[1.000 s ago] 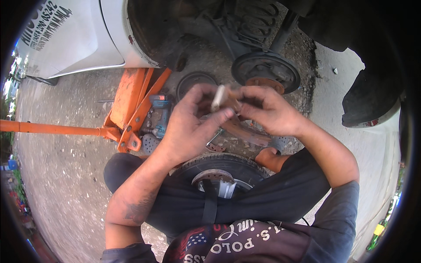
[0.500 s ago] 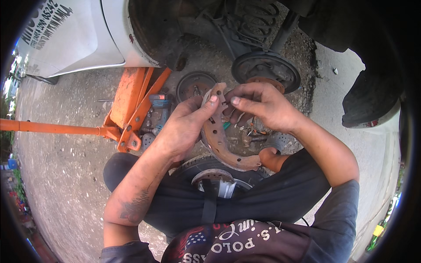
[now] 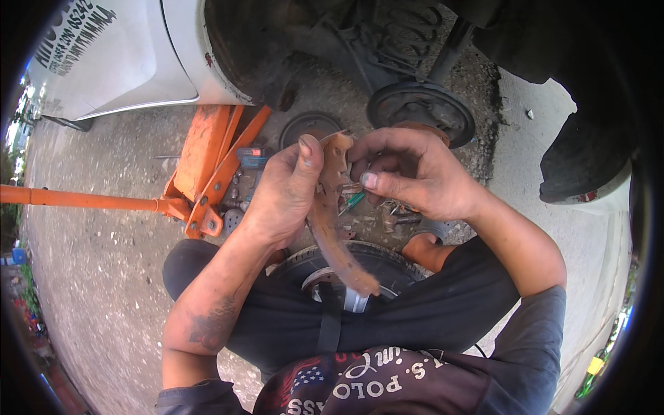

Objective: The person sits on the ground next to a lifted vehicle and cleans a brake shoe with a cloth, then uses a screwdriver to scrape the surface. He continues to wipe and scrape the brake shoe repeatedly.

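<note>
My left hand (image 3: 283,190) grips a rusty, curved brake shoe (image 3: 328,221) near its upper end; its lower end hangs over a tire (image 3: 290,266) with a silver rim between my legs. My right hand (image 3: 415,176) is curled at the shoe's upper edge, thumb and fingers drawn together; what they pinch, if anything, is hidden. Beneath it on the ground lie a green-handled screwdriver (image 3: 355,200) and several small metal parts (image 3: 387,220).
An orange floor jack (image 3: 197,173) with a long handle stands left, beside a teal power tool (image 3: 253,162). A brake drum (image 3: 301,128) lies ahead. The car's hub (image 3: 418,111), coil spring (image 3: 408,34) and white body (image 3: 117,62) are above, dark liner (image 3: 581,152) right.
The shoe's lower end has swung left and toward my body, from near my right foot to over the rim. My left hand has shifted slightly left; my right fingers have curled at the shoe.
</note>
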A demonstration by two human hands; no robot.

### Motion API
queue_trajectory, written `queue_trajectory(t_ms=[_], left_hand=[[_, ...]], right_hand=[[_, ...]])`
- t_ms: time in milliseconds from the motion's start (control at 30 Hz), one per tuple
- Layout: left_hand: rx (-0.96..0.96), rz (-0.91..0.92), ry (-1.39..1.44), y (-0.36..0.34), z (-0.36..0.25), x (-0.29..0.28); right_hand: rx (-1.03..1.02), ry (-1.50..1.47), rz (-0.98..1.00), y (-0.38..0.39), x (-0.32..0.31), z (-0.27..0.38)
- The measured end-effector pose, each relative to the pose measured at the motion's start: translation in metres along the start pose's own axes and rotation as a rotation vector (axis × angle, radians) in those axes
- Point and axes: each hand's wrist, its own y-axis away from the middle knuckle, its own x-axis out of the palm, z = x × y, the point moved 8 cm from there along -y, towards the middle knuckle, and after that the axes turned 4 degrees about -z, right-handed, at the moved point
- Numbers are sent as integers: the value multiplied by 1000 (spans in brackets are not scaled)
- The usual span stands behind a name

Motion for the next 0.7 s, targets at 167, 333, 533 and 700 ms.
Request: queue_trajectory(t_ms=[167, 333, 533, 700], left_hand=[[-51, 49, -81, 1, 2, 6], [-172, 16, 40, 8, 12, 10], [-152, 206, 102, 9, 15, 17], [-195, 313, 412, 13, 15, 23]], right_hand=[[-85, 100, 15, 5, 7, 14], [-175, 207, 40, 12, 14, 23], [-442, 335, 45, 17, 20, 37], [-477, 350, 130, 19, 23, 38]])
